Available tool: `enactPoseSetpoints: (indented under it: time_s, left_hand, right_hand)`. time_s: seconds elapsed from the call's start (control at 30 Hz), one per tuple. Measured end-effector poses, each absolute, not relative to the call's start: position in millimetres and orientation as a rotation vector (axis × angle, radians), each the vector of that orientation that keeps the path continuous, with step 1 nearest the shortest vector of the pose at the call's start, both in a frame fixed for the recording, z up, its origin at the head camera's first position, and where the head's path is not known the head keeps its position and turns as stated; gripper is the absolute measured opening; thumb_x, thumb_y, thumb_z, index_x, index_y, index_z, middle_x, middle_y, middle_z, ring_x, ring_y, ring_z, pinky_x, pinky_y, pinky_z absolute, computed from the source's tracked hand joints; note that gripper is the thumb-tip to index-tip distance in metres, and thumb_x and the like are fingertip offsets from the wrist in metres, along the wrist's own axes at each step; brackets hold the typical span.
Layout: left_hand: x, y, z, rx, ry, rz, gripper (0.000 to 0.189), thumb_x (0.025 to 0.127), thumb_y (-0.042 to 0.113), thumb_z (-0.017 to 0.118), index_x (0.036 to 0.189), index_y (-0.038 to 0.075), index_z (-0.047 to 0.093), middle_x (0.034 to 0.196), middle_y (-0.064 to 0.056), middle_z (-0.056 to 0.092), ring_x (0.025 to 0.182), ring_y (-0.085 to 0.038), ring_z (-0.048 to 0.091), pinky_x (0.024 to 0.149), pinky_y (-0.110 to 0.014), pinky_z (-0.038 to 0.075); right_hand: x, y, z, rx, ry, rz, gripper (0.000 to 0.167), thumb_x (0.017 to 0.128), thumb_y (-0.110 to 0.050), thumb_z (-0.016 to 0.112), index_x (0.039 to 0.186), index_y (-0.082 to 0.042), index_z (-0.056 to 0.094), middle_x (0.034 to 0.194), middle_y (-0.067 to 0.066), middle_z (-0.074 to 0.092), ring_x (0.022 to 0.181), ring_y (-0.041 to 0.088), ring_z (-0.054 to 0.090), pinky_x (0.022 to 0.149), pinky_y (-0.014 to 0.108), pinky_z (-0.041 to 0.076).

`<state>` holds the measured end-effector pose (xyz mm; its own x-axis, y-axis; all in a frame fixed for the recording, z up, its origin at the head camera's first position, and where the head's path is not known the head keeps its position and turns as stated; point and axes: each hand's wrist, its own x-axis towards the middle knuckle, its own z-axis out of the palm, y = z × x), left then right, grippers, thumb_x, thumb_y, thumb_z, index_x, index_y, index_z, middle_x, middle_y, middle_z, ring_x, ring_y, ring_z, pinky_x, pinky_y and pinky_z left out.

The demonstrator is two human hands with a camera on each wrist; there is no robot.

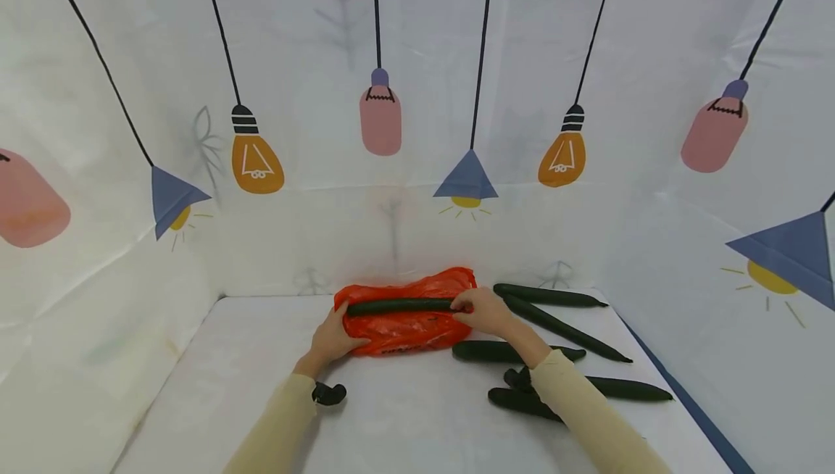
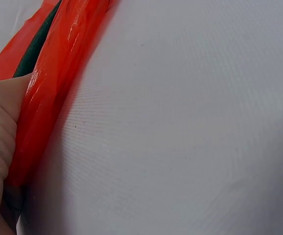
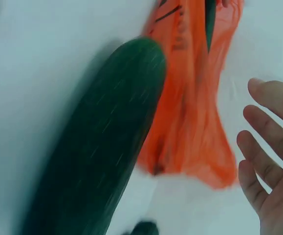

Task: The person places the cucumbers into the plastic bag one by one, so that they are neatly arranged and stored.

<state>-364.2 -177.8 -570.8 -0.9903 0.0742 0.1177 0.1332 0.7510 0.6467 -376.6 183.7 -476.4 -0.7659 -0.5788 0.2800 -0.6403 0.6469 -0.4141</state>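
A red plastic bag lies at the back of the white table with a dark green cucumber lengthwise in it. My left hand grips the bag's left edge. In the left wrist view its thumb lies inside the fold, beside a strip of the cucumber. My right hand is at the cucumber's right end. In the right wrist view the fingers are spread and loosely bent, with nothing between them, apart from the bag. The left hand's other fingers are mostly hidden.
Several more cucumbers lie to the right; one cucumber is at the back and another cucumber is near the bag's right corner. Dark straps circle both wrists. White fabric walls printed with lamps surround the table.
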Motion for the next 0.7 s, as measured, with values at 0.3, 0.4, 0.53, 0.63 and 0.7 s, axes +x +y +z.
enactPoseSetpoints:
  time_s: [0.3,0.4,0.53,0.63,0.7]
  left_hand:
    - [-365,-179,-570,-0.177,-2.886,-1.035,0.109,0.071,0.045,0.083,0.153,0.003,0.025,0.15,-0.022,0.034,0.13,-0.043,0.04,0.103,-0.059,0.035]
    - [-363,-180,-570,-0.185,-2.872,-1.034,0.108,0.071,0.044,0.084,0.152,0.002,0.026,0.149,-0.024,0.035,0.129,-0.045,0.04,0.101,-0.06,0.035]
    - [-362,-180,-570,-0.197,-2.871,-1.028,0.109,0.071,0.046,0.083,0.153,0.002,0.025,0.149,-0.025,0.033,0.129,-0.045,0.039,0.101,-0.06,0.035]
    - [-362,-179,-570,-0.192,-2.882,-1.036,0.11,0.071,0.048,0.083,0.153,0.003,0.025,0.15,-0.024,0.032,0.13,-0.045,0.038,0.102,-0.06,0.034]
    - [-362,-179,-569,-0.19,-2.88,-1.039,0.111,0.07,0.049,0.083,0.152,0.001,0.025,0.15,-0.025,0.032,0.13,-0.047,0.038,0.102,-0.061,0.034]
  right_hand:
    - [-328,252,-486,0.888,-2.743,0.772,0.013,0.084,-0.016,0.076,0.095,-0.01,0.075,0.09,-0.004,0.07,0.081,0.018,0.062,0.069,0.033,0.052]
    - [-311,269,-495,0.816,-2.744,0.828,0.011,0.083,-0.016,0.077,0.094,-0.012,0.075,0.09,-0.007,0.07,0.082,0.013,0.062,0.071,0.033,0.053]
    - [-290,289,-507,0.718,-2.75,0.868,0.012,0.082,-0.017,0.078,0.094,-0.014,0.075,0.092,-0.012,0.068,0.084,0.008,0.062,0.072,0.031,0.053]
    - [-275,303,-515,0.671,-2.744,0.879,0.014,0.082,-0.019,0.078,0.095,-0.014,0.075,0.093,-0.012,0.068,0.083,0.009,0.062,0.07,0.03,0.053]
    - [-267,311,-519,0.65,-2.73,0.892,0.016,0.081,-0.021,0.079,0.095,-0.015,0.075,0.093,-0.012,0.068,0.084,0.008,0.061,0.069,0.029,0.053]
